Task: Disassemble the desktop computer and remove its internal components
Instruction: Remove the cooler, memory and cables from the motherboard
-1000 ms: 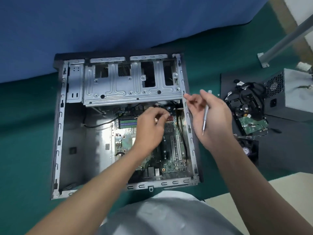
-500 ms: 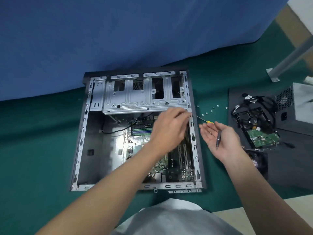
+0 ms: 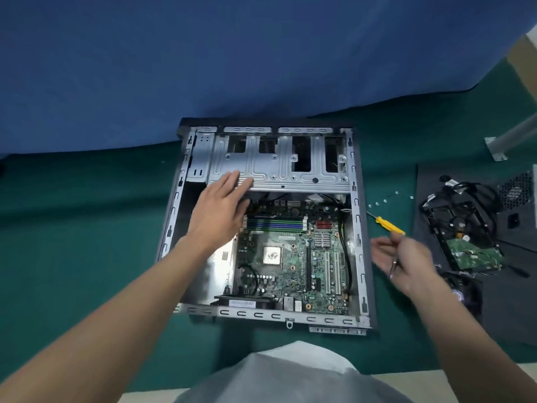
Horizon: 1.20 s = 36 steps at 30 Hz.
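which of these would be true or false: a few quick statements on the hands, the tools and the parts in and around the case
1. The left hand rests with straight fingers on the drive cage. True.
2. The right hand holds the yellow screwdriver. False: it lies on the green mat right of the case; the right hand holds a slim metal tool.
3. The motherboard sits inside the case. True.
4. The hard drive is mounted in the drive cage. False: it lies outside, to the right of the case.
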Available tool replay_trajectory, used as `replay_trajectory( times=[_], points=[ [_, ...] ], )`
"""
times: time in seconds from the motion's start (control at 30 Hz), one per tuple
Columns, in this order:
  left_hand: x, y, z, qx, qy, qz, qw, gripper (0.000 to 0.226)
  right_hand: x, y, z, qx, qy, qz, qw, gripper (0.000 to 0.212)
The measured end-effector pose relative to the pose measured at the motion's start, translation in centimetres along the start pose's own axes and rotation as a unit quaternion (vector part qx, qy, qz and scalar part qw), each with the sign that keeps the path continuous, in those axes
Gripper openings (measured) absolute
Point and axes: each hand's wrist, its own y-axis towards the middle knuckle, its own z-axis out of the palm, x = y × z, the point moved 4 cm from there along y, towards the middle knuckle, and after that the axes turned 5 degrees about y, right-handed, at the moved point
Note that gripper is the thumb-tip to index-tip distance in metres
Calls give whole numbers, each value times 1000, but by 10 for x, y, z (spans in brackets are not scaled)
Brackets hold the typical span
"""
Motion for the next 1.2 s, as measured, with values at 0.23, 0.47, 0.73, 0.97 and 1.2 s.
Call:
replay_trajectory(
  times=[0.23, 0.47, 0.73, 0.97, 1.2],
  points=[
    [41, -14, -5, -11, 76, 52, 996, 53, 59, -95, 62, 249, 55, -204, 945, 41],
    [47, -25, -9, -37, 81, 70, 994, 67, -17, -101, 144, 188, -433, -312, 824, 48],
    [4, -23, 23, 87, -16, 94, 992, 34, -46, -1, 142, -24, -532, -224, 817, 18],
    [9, -11, 60, 238, -242, -103, 935, 54, -53, 28, 133, -70, -446, -170, 876, 14],
    [20, 2, 66, 177, -261, -177, 933, 41, -52, 37, 128, -73, -400, -118, 906, 12]
  ],
)
